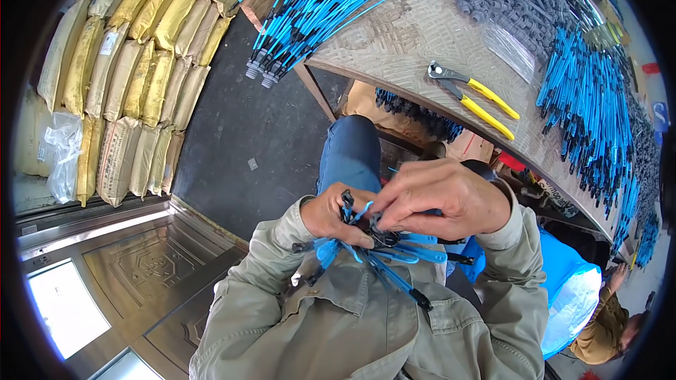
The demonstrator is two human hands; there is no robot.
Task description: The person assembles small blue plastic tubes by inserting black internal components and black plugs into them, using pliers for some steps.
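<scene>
In front of my chest my left hand (332, 215) is closed round a bunch of blue plastic strips with black ends (391, 278). The strips fan out below and to both sides of the fingers. My right hand (445, 198) meets it from the right, fingers pinched together over the middle of the bunch. A small dark grey piece (375, 222) shows at those fingertips; its kind is too hidden to tell. End-cutting pincers with yellow handles (489, 118) lie on the table (384, 36) beyond my right hand, jaws pointing away to the left.
Blue strips (327, 0) overhang the table's left corner; more blue strips (588, 105) are heaped at the right. Grey plastic fittings (500, 0) pile at the back. Stacked sacks (134, 63) stand left, above a metal door (151, 267). Another person (602, 331) is at the lower right.
</scene>
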